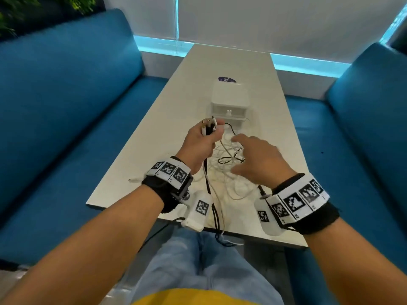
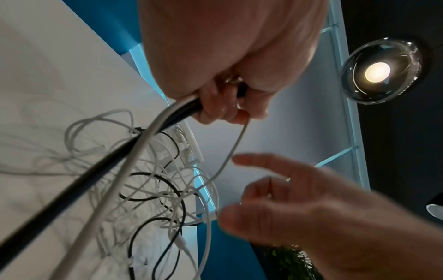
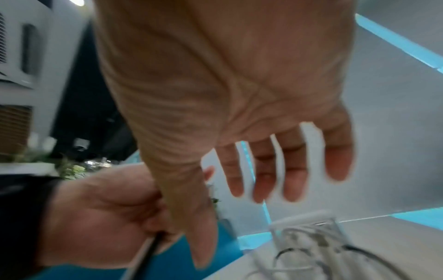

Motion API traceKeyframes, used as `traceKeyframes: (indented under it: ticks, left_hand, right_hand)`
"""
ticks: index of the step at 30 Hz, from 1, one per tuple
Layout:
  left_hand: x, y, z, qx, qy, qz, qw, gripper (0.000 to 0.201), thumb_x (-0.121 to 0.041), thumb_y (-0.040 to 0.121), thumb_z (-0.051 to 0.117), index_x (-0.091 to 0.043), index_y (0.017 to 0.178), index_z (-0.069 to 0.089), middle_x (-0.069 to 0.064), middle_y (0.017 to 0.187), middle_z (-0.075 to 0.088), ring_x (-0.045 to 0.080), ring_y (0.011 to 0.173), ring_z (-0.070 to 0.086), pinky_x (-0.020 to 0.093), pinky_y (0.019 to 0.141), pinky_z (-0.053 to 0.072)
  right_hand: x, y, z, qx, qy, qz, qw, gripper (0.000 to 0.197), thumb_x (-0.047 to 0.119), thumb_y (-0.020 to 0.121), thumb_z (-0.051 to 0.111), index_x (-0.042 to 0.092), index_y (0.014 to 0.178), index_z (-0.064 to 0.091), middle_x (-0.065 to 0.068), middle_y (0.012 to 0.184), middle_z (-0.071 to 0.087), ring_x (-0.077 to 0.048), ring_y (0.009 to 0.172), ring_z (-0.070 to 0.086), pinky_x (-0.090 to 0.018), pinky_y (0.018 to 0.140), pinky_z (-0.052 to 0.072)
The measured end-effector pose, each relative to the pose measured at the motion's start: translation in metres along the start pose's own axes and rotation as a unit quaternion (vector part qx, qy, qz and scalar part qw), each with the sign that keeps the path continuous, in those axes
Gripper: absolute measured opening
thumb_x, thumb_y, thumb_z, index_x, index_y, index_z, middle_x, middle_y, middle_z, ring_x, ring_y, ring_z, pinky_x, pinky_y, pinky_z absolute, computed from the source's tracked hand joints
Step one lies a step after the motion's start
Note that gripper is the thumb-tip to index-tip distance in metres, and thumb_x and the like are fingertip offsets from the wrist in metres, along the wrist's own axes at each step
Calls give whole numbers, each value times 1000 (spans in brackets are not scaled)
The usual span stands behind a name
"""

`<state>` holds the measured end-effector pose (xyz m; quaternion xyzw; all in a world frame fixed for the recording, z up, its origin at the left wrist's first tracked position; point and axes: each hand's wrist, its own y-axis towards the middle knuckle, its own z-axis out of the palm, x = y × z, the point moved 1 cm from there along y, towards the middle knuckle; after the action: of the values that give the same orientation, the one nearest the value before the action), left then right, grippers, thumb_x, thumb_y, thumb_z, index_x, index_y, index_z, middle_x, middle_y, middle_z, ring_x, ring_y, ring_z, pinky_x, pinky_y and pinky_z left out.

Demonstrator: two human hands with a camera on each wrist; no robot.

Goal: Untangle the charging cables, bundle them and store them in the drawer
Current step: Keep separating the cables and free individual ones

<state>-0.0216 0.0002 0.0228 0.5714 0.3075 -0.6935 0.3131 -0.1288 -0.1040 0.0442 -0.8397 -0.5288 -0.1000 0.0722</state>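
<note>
Flanking the long pale table [image 1: 253, 69], blue sofas [image 1: 66, 95] face each other below a window. Near the table's middle sits a white drawer box [image 1: 229, 100], landmark here. Just before it, tangled charging cables [image 1: 224, 164] lie heaped. Left hand [image 1: 199, 144] grips gathered plug ends, likely anchoring them; right hand [image 1: 259, 159] hovers spread above, empty.

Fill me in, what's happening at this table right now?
A person seated at the long white table is sorting a tangle of white and black charging cables. The left hand grips several gathered cable ends, plugs sticking up, cords trailing down toward the lap. The right hand hovers open over the tangle, holding nothing. Beyond the pile stands a small white plastic drawer box, its lower drawer seemingly pulled out. The cables are not yet bundled.
</note>
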Motion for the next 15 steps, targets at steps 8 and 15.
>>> traceKeyframes:
  ticks: [8,15]
  left_hand:
    - [-14,-7,7,55,-23,-7,998,40,-35,98,51,-20,62,43,-2,63,37,8,45,22,20,43,18]
    - [-14,-11,5,56,-39,-6,998,47,-35,86,70,-27,49,42,-5,58,29,13,53,17,21,43,18]
  right_hand:
    - [-31,18,50,105,205,-2,973,12,19,89,65,17,77,65,13,65,54,-1,56,48,-15,54,36]
    - [-64,31,63,112,156,51,980,12,27,88,66,17,86,73,0,90,69,-15,86,61,-27,78,44]
